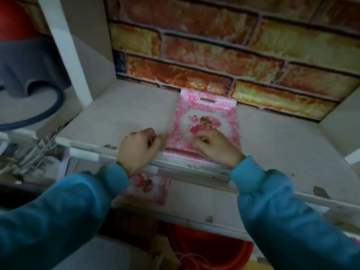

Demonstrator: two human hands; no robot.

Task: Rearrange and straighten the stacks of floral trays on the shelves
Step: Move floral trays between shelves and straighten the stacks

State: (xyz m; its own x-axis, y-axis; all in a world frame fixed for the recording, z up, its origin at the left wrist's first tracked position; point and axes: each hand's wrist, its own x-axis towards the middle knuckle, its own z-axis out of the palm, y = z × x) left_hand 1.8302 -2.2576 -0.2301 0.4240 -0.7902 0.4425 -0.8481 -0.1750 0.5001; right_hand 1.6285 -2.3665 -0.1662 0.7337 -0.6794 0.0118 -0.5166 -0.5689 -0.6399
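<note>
Floral trays (204,121) on upper shelf (116,117): right hand (216,147) pinches top tray, left hand (139,149) clenched beside, apparently gripping nothing; advise squaring edges against brick backing (214,55).

A brick-patterned wall (224,49) backs the pale, scuffed shelf (124,114); a red bucket (210,248) sits below in dim light.

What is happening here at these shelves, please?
A person in blue sleeves is tidying a stack of pink floral trays on the upper shelf, in front of a brick-patterned wall. The right hand rests with curled fingers on the near part of the stack. The left hand is beside the stack's left edge, fingers curled; whether it touches is unclear. Another floral tray lies on the shelf below.
</note>
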